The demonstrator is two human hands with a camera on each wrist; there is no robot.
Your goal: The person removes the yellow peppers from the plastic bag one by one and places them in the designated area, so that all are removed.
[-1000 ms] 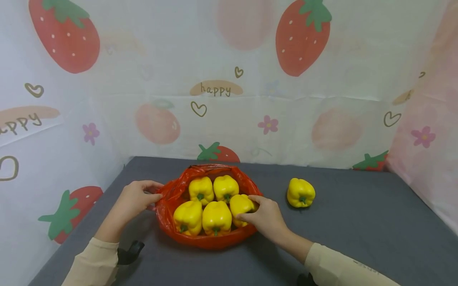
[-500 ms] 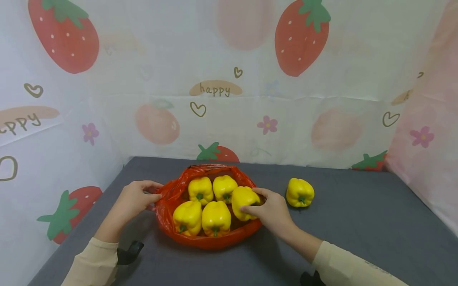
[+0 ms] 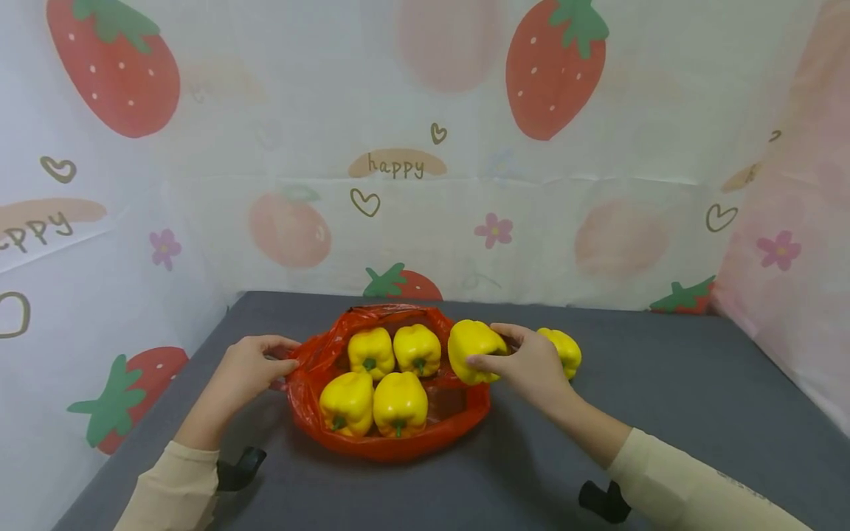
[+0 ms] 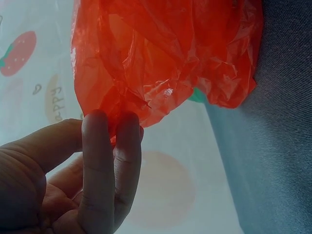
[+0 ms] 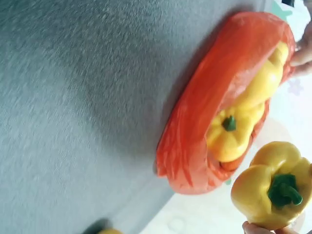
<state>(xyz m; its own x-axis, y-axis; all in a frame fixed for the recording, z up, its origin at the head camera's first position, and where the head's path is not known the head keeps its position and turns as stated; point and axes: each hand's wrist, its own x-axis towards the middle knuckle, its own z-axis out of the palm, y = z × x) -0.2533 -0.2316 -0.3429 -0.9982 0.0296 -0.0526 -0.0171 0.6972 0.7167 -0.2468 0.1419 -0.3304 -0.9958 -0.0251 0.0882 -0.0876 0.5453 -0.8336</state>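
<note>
A red plastic bag [image 3: 425, 445] lies with its mouth wide, several yellow bell peppers [image 3: 401, 404] inside it. At its left edge my left hand [image 3: 249, 376] pinches the rim; the left wrist view shows the fingertips on the gathered red film [image 4: 146, 58]. My right hand [image 3: 531, 365] grips another yellow bell pepper [image 3: 473, 351] above the bag's right rim. In the right wrist view this held pepper [image 5: 273, 187] shows its green stem, apart from the bag [image 5: 195, 131]. Only a few fingertips of that hand appear there, at the bottom edge.
One more yellow bell pepper [image 3: 564, 352] stands on the grey tabletop [image 3: 664, 413] to the right, partly hidden behind my right hand. A white curtain [image 3: 425, 236] printed with strawberries rises behind the table, and similar sheets flank both sides.
My right hand has lifted the yellow pepper up out of the bag's right side and moved it up and rightward. The left hand stays at the bag's rim.
</note>
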